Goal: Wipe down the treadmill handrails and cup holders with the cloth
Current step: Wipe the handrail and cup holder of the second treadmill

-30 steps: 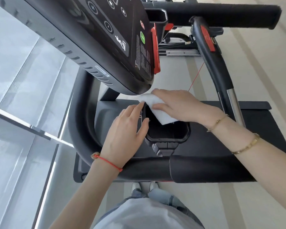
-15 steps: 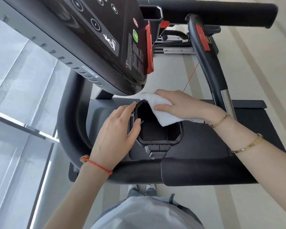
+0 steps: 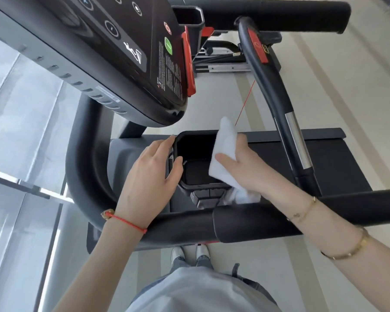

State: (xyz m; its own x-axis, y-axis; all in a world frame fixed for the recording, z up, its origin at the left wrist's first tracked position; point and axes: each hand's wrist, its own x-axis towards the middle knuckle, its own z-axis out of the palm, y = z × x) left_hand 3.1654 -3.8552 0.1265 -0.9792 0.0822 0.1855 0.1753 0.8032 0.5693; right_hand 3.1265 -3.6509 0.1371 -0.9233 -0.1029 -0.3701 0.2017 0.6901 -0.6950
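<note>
Treadmill console [image 3: 113, 64]: large, dark, tilted across upper left of the head view, red trim on its right edge. Below it, black padded handrail [image 3: 252, 224] runs across the lower middle, curving up at left; both forearms cross over it. A second black handrail [image 3: 277, 91] with a chrome section slants down at right.

Cup holder [image 3: 195, 162]: black, squarish, open-topped, set in the grey tray between console and near handrail.

Left hand [image 3: 149, 174]: rests on cup holder's left rim, fingers relaxed and nearly straight, thumb tip over the rim's inner edge. Red cord bracelet [image 3: 126, 221] at the wrist.

Right hand [image 3: 245, 167]: holds the white cloth [image 3: 224, 149] against cup holder's right rim and inner wall; thumb presses on cloth's front face, the other fingers curled behind it. Cloth's top corner stands above the rim; its lower end bunches beneath the wrist, just above the near handrail. Two gold bracelets [image 3: 302, 212] on the right forearm.
</note>
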